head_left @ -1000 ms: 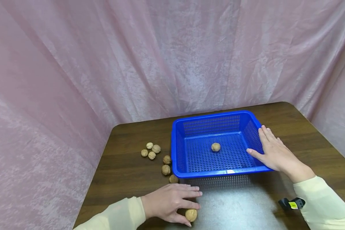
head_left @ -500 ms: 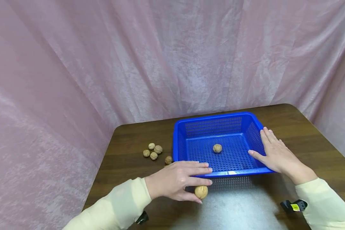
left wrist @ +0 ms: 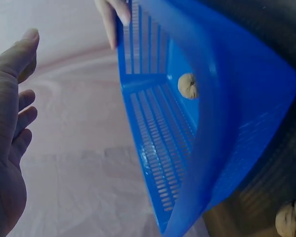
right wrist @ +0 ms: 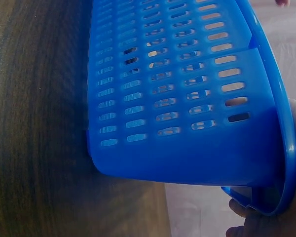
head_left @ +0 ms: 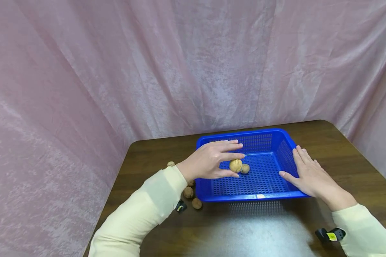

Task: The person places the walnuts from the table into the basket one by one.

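Observation:
In the head view, a tan walnut [head_left: 236, 165] is pinched between the thumb and fingers of my left hand [head_left: 209, 160], over the inside of a blue perforated plastic basket [head_left: 238, 197]. Another walnut [head_left: 245, 169] lies on the basket floor, partly overlapped by the held one. My right hand [head_left: 315, 178] rests on the basket's right rim with its fingers straight and its thumb toward the inside. The left wrist view shows my left hand [left wrist: 7, 128] beside the basket wall [left wrist: 251, 118], its walnut hidden there.
Loose walnuts lie left of the basket, among them a brown walnut [head_left: 188, 192] and one by the front corner [head_left: 197, 203]; my left arm covers others. The wooden table [head_left: 167, 235] meets a pink curtain [head_left: 212, 71] behind. A black wrist device [head_left: 330, 235] sits at my right sleeve.
My left hand has lifted the walnut from the table in front of the basket and carried it up and away from me, over the basket. My right hand stays at the rim.

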### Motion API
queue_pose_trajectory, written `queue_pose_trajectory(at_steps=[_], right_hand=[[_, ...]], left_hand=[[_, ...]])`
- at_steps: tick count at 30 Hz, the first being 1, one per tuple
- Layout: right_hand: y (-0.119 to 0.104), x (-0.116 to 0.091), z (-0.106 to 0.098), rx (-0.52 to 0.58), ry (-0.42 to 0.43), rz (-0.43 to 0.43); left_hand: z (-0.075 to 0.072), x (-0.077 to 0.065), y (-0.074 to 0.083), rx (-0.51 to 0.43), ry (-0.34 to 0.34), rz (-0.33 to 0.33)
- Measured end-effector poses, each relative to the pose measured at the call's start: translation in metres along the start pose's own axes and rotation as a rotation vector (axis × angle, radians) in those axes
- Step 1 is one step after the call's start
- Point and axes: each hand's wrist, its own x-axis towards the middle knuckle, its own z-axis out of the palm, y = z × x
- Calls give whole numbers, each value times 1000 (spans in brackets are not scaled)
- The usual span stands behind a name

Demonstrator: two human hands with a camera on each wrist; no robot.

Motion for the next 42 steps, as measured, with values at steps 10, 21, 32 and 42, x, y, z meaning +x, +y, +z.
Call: queue_pose_trajectory(at_steps=[10, 21, 32, 42], right_hand=[[0, 0, 1, 6, 12, -4], [0, 0, 5, -2, 17, 3], [0, 1, 5, -12, 28, -3], [-3, -2, 6, 6, 25, -5]], left_hand=[[35, 28, -46, 100, -71, -244], [79, 60, -56, 50, -95, -313], [110, 50, -61, -36, -176, -452], [130, 35, -60, -286, -314, -571]])
